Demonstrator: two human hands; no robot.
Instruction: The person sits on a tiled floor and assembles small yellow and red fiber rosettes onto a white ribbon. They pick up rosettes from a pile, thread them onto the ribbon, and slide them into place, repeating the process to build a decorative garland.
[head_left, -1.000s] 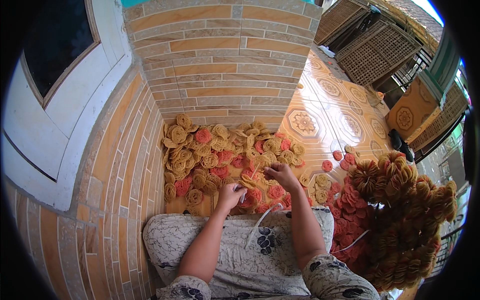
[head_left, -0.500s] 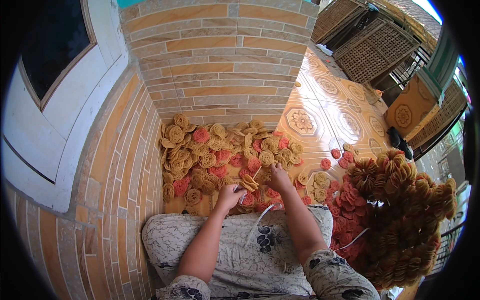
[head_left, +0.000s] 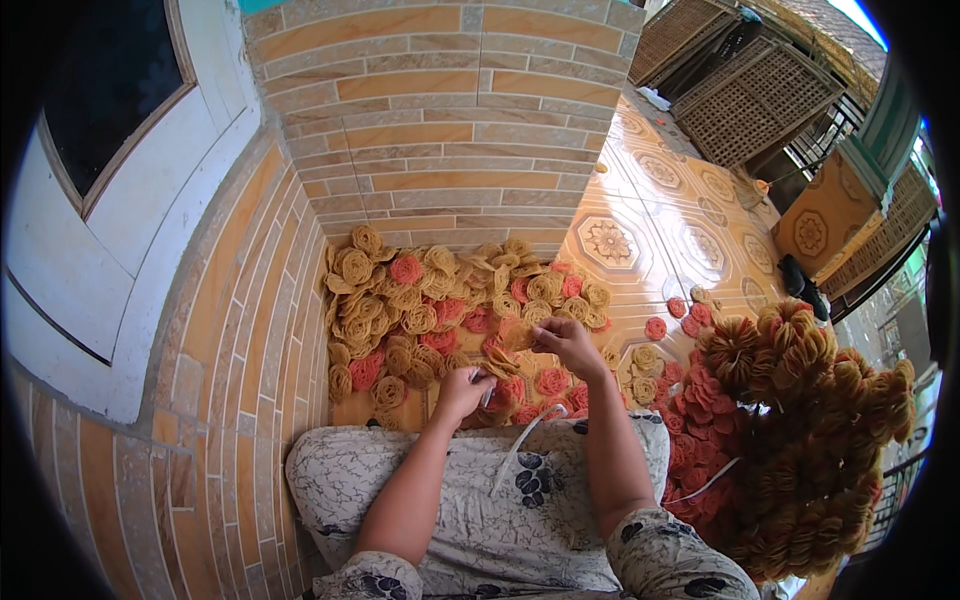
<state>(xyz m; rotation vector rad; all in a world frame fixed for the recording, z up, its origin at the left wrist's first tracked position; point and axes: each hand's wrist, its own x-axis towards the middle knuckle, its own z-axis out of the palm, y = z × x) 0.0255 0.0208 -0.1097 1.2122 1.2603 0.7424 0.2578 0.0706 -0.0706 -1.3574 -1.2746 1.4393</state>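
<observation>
White door (head_left: 95, 265) with dark pane (head_left: 110, 100) seen at left; tiled wall (head_left: 425, 135) seen ahead; woven panel (head_left: 757, 105) noted beyond patterned floor (head_left: 655, 222).

Right hand (head_left: 568, 346): swung from pointing away, half a second ago, to pointing left, now pinching an edge.
Disc (head_left: 516, 334): now broad side to view, near the bunch (head_left: 502, 366).
Stick tip: visible before, now out of sight.

Apparently a home's porch (head_left: 640, 280): white door (head_left: 75, 270), tile-strip wall (head_left: 430, 130), glossy patterned floor tiles (head_left: 608, 240), woven lattice panel (head_left: 755, 105).
</observation>
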